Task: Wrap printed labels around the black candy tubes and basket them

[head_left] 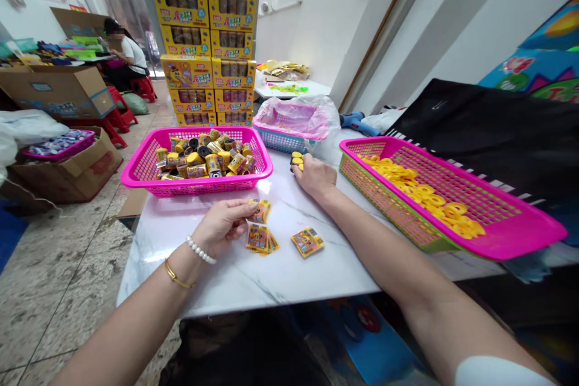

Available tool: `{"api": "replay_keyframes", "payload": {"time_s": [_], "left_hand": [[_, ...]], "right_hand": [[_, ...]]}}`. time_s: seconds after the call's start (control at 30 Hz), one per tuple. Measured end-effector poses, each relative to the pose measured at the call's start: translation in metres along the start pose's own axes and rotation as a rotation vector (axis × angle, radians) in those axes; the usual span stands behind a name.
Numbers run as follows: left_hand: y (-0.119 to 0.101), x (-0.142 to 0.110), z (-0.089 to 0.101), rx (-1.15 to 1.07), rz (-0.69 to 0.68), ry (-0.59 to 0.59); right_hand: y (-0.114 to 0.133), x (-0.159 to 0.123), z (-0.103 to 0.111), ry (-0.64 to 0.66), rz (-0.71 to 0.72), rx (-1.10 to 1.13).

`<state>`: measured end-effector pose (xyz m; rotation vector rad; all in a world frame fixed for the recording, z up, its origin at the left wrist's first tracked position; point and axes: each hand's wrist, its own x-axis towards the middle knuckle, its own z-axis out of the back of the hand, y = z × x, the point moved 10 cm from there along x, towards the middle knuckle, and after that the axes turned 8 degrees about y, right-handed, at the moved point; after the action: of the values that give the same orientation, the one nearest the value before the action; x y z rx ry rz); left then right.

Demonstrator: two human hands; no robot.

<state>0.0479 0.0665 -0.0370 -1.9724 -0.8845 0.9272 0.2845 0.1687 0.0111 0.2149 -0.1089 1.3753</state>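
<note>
My left hand (222, 224) pinches a small yellow printed label (261, 211) just above the marble-patterned table. Below it lies a fanned pile of similar labels (259, 238), and a second small stack (307, 242) rests to the right. My right hand (318, 177) stretches farther out, its fingers curled at a few yellow and black caps (297, 158) on the table. Whether it grips one of them I cannot tell, since the fingertips are partly hidden. At the left, a pink basket (196, 189) holds many small printed cylinders with yellow or black ends.
Right of my arm stands a pink and green basket (511, 235) with yellow rings. A plastic-lined basket (283, 140) sits at the back, near a blue tool (359, 123). Stacked yellow boxes (187, 72) rise behind the table. A person (131, 54) sits far left.
</note>
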Motion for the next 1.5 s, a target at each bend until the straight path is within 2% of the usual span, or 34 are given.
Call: {"api": "replay_keyframes", "payload": {"time_s": [0.07, 0.13, 0.17, 0.27, 0.3, 0.37, 0.57, 0.77, 1.1, 1.2, 1.3, 1.4, 1.5], "left_hand": [[-0.002, 0.001, 0.003, -0.1, -0.012, -0.003], [-0.005, 0.002, 0.006, -0.205, -0.031, -0.012], [-0.007, 0.002, 0.007, -0.25, -0.041, -0.02], [-0.009, 0.003, 0.01, -0.338, -0.064, -0.055], [-0.009, 0.003, 0.011, -0.358, -0.069, -0.068], [-0.008, 0.003, 0.01, -0.382, -0.072, -0.082], [-0.006, 0.004, 0.008, -0.378, -0.064, -0.084], [-0.009, 0.004, 0.008, -0.419, -0.091, -0.077], [-0.001, 0.007, 0.004, -0.417, -0.05, -0.043], [-0.001, 0.007, 0.004, -0.417, -0.041, -0.049], [-0.002, 0.007, 0.006, -0.414, -0.045, -0.068], [-0.004, 0.007, 0.008, -0.407, -0.062, -0.079], [-0.006, 0.007, 0.008, -0.408, -0.077, -0.072]], "right_hand": [[0.001, -0.009, 0.002, -0.051, 0.024, 0.176], [0.007, -0.021, 0.007, -0.035, 0.114, 0.556], [0.015, -0.028, 0.009, 0.025, 0.185, 0.807], [0.049, -0.056, 0.022, 0.313, 0.376, 1.485], [0.059, -0.065, 0.027, 0.388, 0.406, 1.615], [0.072, -0.08, 0.035, 0.456, 0.425, 1.729], [0.086, -0.091, 0.028, 0.451, 0.449, 1.593], [0.079, -0.089, 0.027, 0.367, 0.375, 1.525], [0.09, -0.098, 0.016, 0.496, 0.356, 1.568], [0.085, -0.098, 0.024, 0.377, 0.382, 1.46], [0.085, -0.102, 0.037, 0.252, 0.479, 1.298], [0.088, -0.108, 0.045, 0.215, 0.556, 1.221], [0.09, -0.111, 0.048, 0.216, 0.594, 1.248]]}}
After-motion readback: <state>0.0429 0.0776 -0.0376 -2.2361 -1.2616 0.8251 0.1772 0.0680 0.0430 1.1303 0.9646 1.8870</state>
